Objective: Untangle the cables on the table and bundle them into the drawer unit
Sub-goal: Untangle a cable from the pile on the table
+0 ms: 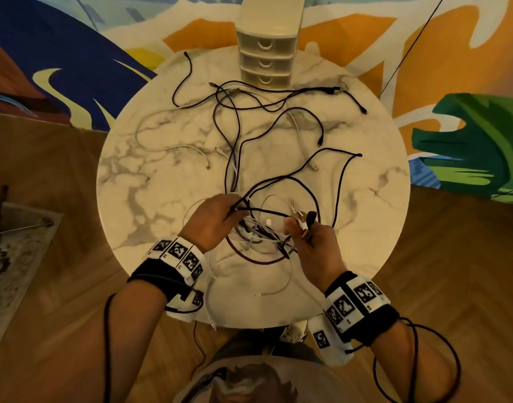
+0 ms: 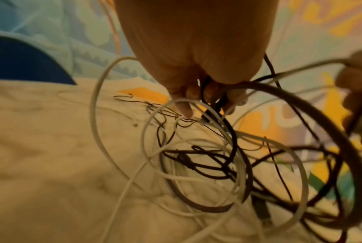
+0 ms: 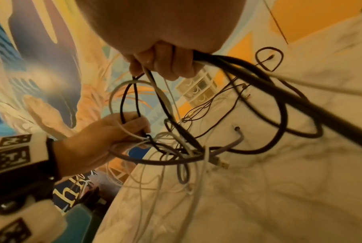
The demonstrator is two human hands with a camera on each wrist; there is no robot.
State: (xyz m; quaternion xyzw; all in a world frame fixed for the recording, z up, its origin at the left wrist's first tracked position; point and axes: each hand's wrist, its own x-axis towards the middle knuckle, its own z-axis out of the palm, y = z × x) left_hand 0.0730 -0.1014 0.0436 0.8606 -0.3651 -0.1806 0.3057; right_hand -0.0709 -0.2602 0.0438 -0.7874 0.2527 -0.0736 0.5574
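Note:
A tangle of black, dark red and white cables (image 1: 259, 231) hangs between both hands above the near part of the round marble table (image 1: 150, 181). My left hand (image 1: 217, 218) grips black and white strands of the tangle (image 2: 215, 102). To its right, my right hand (image 1: 304, 237) holds several cable ends, a thick black cable (image 3: 248, 70) among them. More black and white cables (image 1: 238, 112) lie spread across the middle and far side of the table. The cream drawer unit (image 1: 267, 56) stands at the far edge with all three drawers closed.
A white cable (image 1: 211, 301) trails off the table's near edge. A patterned rug surrounds the table on a wooden floor. A thin black line (image 1: 406, 50) runs diagonally at the upper right. Wrist bands carry loose black cords.

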